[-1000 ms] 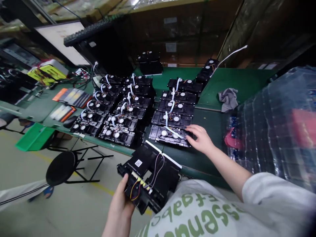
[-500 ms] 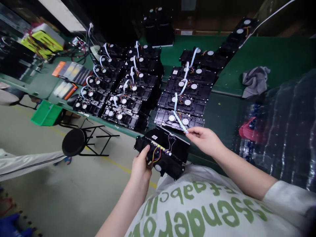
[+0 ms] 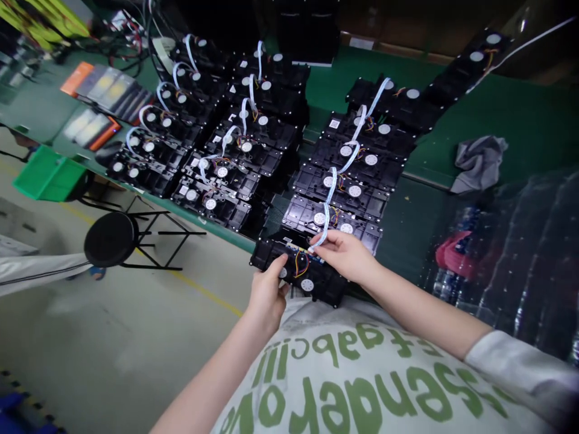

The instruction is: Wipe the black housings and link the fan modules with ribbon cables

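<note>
A long workbench (image 3: 534, 132) topped in green runs across a factory floor, with rows of black electronic units (image 3: 348, 181) laid out on it. Each has white discs and pale ribbon cables.

Compared with the earlier frames, the two hands have closed in on each other at the near edge of the bench. The left hand (image 3: 266, 295) is wrapped around the end of a loose black unit (image 3: 298, 271), holding it firmly. That unit now sits just beside the near end of the right-hand row, with its coloured wires (image 3: 299, 265) and a white disc facing up. The right hand (image 3: 346, 256), which was resting on the end unit a second ago, now pinches a pale ribbon cable (image 3: 329, 208) between its fingertips, right above the held unit. The cable runs back along the row, though its far end cannot be made out.

Beyond the right hand lie a grey cloth (image 3: 479, 163) and plastic-wrapped bottles (image 3: 497, 265). Left of the grip, on the floor, stand a round black stool (image 3: 110, 239) and a green plastic bin (image 3: 49, 175), and a co-worker's white sleeve (image 3: 36, 268) enters at the edge
</note>
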A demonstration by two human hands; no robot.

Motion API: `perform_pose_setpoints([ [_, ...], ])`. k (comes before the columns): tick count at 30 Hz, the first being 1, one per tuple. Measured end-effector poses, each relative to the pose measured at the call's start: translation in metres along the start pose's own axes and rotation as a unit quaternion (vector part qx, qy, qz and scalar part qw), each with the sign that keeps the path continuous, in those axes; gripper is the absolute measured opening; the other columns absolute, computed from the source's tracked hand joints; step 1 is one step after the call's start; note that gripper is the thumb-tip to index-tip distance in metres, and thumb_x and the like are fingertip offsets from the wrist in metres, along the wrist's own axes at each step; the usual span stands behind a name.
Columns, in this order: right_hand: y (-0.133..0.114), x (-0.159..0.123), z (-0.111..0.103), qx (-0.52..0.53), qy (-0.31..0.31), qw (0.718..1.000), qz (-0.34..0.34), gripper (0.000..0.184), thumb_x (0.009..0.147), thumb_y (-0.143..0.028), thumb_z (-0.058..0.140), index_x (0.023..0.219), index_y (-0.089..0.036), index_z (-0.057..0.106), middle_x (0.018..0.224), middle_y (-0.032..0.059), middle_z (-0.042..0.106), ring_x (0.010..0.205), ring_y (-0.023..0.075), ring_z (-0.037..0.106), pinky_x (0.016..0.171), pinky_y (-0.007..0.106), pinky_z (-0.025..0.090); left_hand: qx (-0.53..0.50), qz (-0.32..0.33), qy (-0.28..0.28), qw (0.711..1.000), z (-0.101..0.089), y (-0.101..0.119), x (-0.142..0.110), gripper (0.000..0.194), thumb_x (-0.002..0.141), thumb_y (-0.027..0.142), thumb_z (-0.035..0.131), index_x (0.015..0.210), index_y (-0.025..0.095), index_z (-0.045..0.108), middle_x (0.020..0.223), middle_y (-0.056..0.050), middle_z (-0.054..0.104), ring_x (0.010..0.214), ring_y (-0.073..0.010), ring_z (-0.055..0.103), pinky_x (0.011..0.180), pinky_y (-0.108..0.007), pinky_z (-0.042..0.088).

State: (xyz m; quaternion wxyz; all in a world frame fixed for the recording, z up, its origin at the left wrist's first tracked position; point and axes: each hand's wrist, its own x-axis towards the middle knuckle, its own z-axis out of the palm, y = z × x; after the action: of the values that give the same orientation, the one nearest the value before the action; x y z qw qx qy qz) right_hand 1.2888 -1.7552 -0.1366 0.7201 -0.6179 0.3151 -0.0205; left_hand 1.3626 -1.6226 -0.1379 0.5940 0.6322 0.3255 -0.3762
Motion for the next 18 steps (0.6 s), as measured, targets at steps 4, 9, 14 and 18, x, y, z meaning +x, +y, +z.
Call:
perform_pose_setpoints([
  [4,0.008,0.003,0.004,-0.041,0.036,0.998,-0.024,0.011,0.069,-0.025,0.056,0.078,-0.019,0.054,0.069,-0.0018,0.059,0.065,0.0115,0.056,0.064,0.026,0.046,0.001,-0.023,-0.056,0.998,0.002,0.005,0.004,0.047,0.055,0.028,0.073,0.096,0.018,0.054,0.091,-0.006,0.062,0.074,-0.0165,0.059,0.06,-0.03,0.047],
  [9,0.008,0.008,0.014,-0.129,0.102,0.986,-0.004,0.01,0.071,-0.025,0.053,0.079,-0.02,0.053,0.071,-0.0007,0.058,0.064,0.0125,0.055,0.06,0.026,0.045,-0.01,-0.06,-0.102,0.993,0.002,0.016,0.012,0.05,0.054,0.026,0.074,0.099,0.021,0.053,0.104,-0.007,0.06,0.084,-0.0194,0.059,0.067,-0.032,0.049],
  [14,0.002,0.011,0.024,-0.266,0.134,0.954,-0.011,0.009,0.075,-0.024,0.049,0.081,-0.021,0.055,0.074,0.0005,0.06,0.067,0.0142,0.056,0.063,0.028,0.045,0.038,-0.123,-0.153,0.98,-0.011,0.026,0.024,0.056,0.052,0.023,0.076,0.103,0.022,0.052,0.095,-0.007,0.064,0.081,-0.0216,0.061,0.066,-0.034,0.05],
  [18,0.002,0.016,0.029,-0.311,0.137,0.94,0.0,0.01,0.075,-0.023,0.05,0.082,-0.022,0.056,0.072,-0.0005,0.06,0.067,0.0146,0.057,0.063,0.028,0.044,0.078,-0.144,-0.212,0.963,-0.022,0.028,0.038,0.049,0.05,0.025,0.077,0.096,0.016,0.06,0.088,-0.009,0.066,0.078,-0.0222,0.061,0.066,-0.031,0.05],
])
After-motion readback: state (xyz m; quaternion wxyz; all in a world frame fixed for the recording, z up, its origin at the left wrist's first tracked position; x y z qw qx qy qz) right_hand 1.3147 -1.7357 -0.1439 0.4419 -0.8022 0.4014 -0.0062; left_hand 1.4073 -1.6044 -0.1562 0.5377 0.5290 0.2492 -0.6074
